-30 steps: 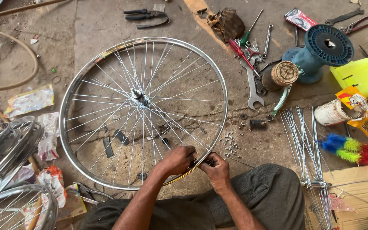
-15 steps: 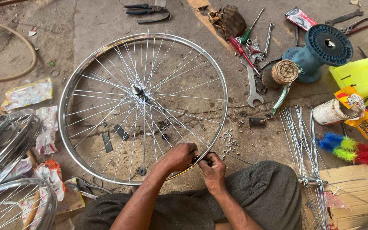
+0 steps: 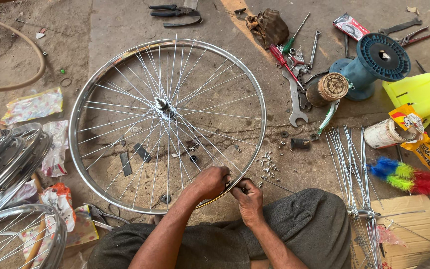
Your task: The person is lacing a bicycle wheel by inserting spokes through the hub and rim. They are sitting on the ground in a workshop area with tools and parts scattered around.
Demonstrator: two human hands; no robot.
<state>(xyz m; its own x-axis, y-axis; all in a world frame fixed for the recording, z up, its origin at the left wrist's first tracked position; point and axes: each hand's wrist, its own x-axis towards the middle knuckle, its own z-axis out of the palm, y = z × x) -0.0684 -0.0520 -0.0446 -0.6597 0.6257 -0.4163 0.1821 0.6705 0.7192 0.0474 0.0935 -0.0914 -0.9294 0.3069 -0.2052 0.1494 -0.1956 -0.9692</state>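
While thin steel spokes fan from the hub (image 3: 163, 106), the shiny round wheel rim (image 3: 88, 94) lies flat on gritty concrete. Both hands meet at its near edge: the left hand (image 3: 211, 181) curls over the rim, the right hand (image 3: 246, 197) pinches something too small to make out. Tiny nipples (image 3: 268, 164) lie scattered just beyond the right hand.

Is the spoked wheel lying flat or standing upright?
Lying flat: the wheel rests on the concrete floor, its rim a full circle from above, both hands at its near edge.
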